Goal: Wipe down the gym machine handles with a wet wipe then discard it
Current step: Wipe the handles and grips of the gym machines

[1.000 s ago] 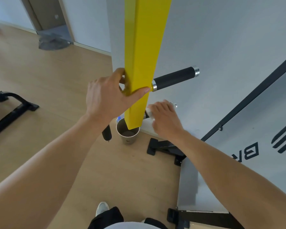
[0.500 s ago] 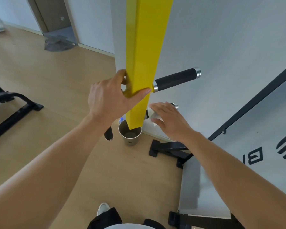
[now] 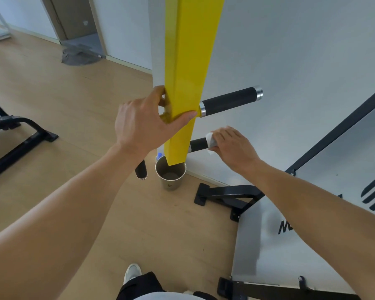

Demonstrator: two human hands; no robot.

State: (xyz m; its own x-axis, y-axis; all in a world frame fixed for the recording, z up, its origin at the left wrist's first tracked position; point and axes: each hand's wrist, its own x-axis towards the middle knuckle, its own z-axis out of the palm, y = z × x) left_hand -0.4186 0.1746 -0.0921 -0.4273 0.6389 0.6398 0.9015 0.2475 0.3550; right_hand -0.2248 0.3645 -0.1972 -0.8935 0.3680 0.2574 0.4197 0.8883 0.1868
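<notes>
At the lower black foam-covered handle (image 3: pixel 198 144), your right hand (image 3: pixel 234 148) has its fingers (image 3: pixel 222 135) curled over a white wet wipe (image 3: pixel 210 141), wrapping it around the handle's outer end. Your left hand (image 3: pixel 143 124) grips the yellow square steel post (image 3: pixel 187 83), thumb across its front face and fingers behind. Just above, the upper black foam handle with a chrome end cap (image 3: pixel 230 101) projects from the post towards the grey wall (image 3: pixel 290 50). Below the post's lower end, a metal cup-shaped bin (image 3: pixel 170 177) stands on the wooden floor (image 3: pixel 74 105), beside a third black handle (image 3: pixel 140 171).
</notes>
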